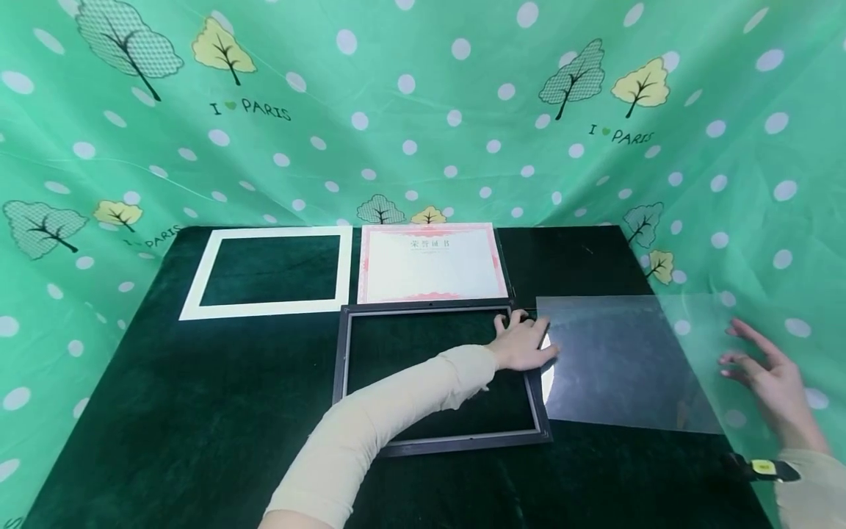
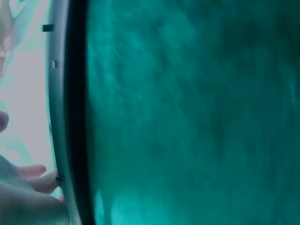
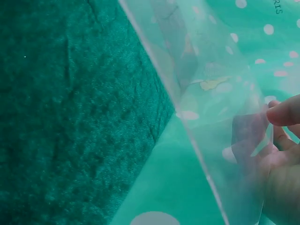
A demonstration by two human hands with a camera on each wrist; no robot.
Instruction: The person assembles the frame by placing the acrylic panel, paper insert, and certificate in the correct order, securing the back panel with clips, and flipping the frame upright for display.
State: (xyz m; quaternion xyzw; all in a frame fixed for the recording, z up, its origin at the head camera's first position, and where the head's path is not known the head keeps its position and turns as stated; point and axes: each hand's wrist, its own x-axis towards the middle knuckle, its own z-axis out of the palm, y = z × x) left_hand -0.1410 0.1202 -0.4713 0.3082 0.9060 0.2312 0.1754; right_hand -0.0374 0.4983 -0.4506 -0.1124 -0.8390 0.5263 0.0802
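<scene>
A dark picture frame (image 1: 463, 442) lies mid-table. My left hand (image 1: 522, 345) spreads over its right bar, beside the left edge of a clear sheet (image 1: 615, 360). Its fingers (image 2: 44, 183) reach the dark bar (image 2: 75, 108) in the left wrist view; whether they grip the bar or the sheet is unclear. The clear sheet stretches right, past the table's edge. At its far right end, my right hand (image 1: 769, 386) holds it. In the right wrist view, thumb and fingers (image 3: 283, 112) pinch the side of the sheet (image 3: 206, 93).
A white mat border (image 1: 198, 290) lies at the back left of the dark green table (image 1: 198, 426). A certificate with a pink border (image 1: 429, 268) lies behind the frame. Green printed cloth (image 1: 423, 110) hangs around the table's back and sides.
</scene>
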